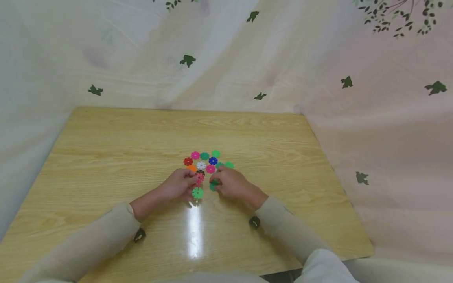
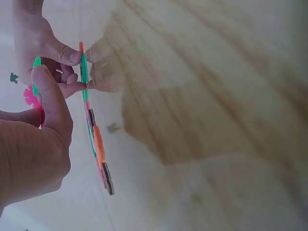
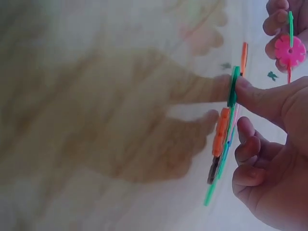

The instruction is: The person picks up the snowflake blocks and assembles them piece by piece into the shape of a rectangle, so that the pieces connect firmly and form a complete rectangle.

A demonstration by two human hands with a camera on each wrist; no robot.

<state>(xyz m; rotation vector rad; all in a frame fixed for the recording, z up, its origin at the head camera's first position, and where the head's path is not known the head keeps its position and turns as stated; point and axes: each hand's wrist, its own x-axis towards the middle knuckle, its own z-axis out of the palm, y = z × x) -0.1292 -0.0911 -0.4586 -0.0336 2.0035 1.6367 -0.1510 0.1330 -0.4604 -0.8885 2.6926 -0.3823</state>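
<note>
"Starting at the hands, what is held?"

"By the left hand, a pink disc slotted to a green disc is pinched, raised above the table. By the right hand, a dark-green disc is touched with the fingertips; whether it is pinched or merely pressed cannot be told."

"What faults should be guarded against?"

"The slotted discs could be twisted apart if pressure is applied unevenly. The dark-green disc could be skidded if pressed off-centre, since the surface appears smooth. The white disc and blue disc, being closely set just beyond, could be knocked by stray fingers."

"And the surroundings?"

"The table is finished in wood grain. A streak of glare is reflected near the front, by which thin edges could be masked. The table is bordered by pale fabric, printed with dark-green motifs."
</note>
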